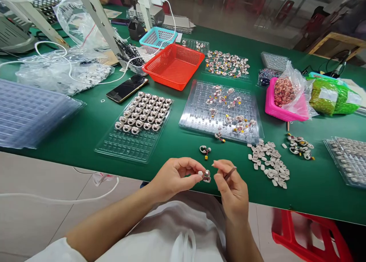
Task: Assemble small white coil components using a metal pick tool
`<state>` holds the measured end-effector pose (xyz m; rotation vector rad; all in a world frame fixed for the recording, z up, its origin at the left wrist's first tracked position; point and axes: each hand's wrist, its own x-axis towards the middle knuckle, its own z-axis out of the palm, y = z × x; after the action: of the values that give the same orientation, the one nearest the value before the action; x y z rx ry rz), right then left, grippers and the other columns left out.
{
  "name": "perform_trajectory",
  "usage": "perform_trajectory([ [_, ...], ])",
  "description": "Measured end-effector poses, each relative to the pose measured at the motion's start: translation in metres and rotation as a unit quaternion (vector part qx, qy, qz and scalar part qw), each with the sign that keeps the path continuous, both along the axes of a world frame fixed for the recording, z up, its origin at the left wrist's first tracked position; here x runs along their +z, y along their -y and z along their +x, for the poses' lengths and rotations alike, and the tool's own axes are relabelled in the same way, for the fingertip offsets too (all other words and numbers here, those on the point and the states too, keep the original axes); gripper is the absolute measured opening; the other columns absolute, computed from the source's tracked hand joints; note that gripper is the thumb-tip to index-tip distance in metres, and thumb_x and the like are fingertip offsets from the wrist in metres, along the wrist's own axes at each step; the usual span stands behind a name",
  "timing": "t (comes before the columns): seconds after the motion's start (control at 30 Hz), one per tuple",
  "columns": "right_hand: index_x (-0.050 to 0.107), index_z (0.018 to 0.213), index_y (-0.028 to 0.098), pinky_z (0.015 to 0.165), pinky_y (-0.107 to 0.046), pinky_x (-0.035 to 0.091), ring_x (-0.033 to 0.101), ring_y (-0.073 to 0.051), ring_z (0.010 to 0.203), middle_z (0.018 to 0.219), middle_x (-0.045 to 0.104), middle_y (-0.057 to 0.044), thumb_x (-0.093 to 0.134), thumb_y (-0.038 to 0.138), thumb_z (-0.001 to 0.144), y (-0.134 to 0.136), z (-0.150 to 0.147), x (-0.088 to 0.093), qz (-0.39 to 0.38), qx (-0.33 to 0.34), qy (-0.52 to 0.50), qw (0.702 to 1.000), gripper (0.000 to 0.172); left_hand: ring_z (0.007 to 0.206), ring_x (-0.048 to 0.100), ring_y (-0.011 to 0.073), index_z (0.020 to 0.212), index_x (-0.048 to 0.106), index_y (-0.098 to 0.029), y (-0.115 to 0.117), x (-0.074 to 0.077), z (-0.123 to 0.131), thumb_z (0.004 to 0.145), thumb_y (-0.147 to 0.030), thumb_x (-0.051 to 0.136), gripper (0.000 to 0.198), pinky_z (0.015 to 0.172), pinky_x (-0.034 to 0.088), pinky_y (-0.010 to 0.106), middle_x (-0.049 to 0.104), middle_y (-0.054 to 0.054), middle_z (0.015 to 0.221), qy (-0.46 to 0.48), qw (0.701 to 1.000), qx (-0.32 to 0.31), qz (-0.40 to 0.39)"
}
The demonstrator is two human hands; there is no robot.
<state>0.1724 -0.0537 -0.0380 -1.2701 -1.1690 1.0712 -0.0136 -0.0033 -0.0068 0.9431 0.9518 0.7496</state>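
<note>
Left grip (173, 180): closed on one small silvery piece (206, 176), pinched above the near edge of the bench (314, 193). Right grip (233, 189): closed around a thin dark stick (230, 172), just beside that piece. Just beyond: one loose wired piece (205, 151), yellow-tagged, on the bench. To its right: pale caps (270, 163), scattered. To its left: clear tray (122, 149) with silvery rings (143, 113) in rows. Farther: large tray (197, 109), bearing more wired pieces; behind, red basket (162, 77).
</note>
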Motion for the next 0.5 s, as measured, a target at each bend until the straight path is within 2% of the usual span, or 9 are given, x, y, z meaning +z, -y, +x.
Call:
perform_trajectory([
  [0.07,0.075,0.113,0.026,0.060,-0.026,0.049,0.058,-0.013,0.071,0.107,0.063,-0.006,0.066,0.036,0.095,-0.004,0.002,0.005,-0.018,0.052,-0.005,0.998,0.022,0.068,0.066,0.0150,0.085,0.079,-0.016,-0.001,0.000,0.000,0.074,-0.025,0.083,0.015,0.064,0.051,0.025,0.076,0.004,0.075,0.029,0.998,-0.015,-0.046],
  [0.13,0.075,0.107,0.024,0.062,-0.026,0.051,0.061,-0.015,0.074,0.097,0.065,-0.005,0.066,0.037,0.095,-0.007,0.001,0.008,-0.032,0.082,-0.011,0.996,0.019,0.071,0.067,0.0143,0.087,0.079,-0.015,-0.001,-0.001,0.001,0.075,-0.025,0.084,0.017,0.068,0.053,0.025,0.077,0.004,0.080,0.052,0.997,-0.015,-0.056],
  [0.3,0.074,0.097,0.024,0.054,-0.023,0.045,0.060,-0.012,0.063,0.080,0.067,0.000,0.071,0.036,0.092,-0.009,-0.001,0.013,-0.075,0.083,-0.039,0.993,0.013,0.076,0.069,0.0147,0.096,0.077,-0.015,0.000,-0.009,0.000,0.082,-0.030,0.082,0.021,0.077,0.057,0.028,0.076,0.003,0.083,0.081,0.996,0.004,-0.027],
  [0.4,0.075,0.102,0.025,0.058,-0.024,0.048,0.067,-0.015,0.070,0.082,0.073,-0.001,0.073,0.036,0.091,-0.007,0.000,0.015,-0.098,0.104,-0.050,0.988,0.015,0.081,0.071,0.0170,0.102,0.076,-0.015,0.002,-0.016,-0.003,0.088,-0.033,0.076,0.022,0.079,0.057,0.029,0.077,0.005,0.088,0.072,0.997,0.006,-0.009],
  [0.5,0.075,0.104,0.026,0.059,-0.024,0.050,0.068,-0.016,0.071,0.085,0.076,-0.002,0.072,0.036,0.092,-0.006,0.001,0.017,-0.104,0.093,-0.033,0.990,0.016,0.087,0.072,0.0171,0.104,0.076,-0.016,0.002,-0.018,-0.004,0.093,-0.032,0.071,0.020,0.083,0.057,0.028,0.078,0.005,0.093,0.041,0.999,0.001,0.012],
])
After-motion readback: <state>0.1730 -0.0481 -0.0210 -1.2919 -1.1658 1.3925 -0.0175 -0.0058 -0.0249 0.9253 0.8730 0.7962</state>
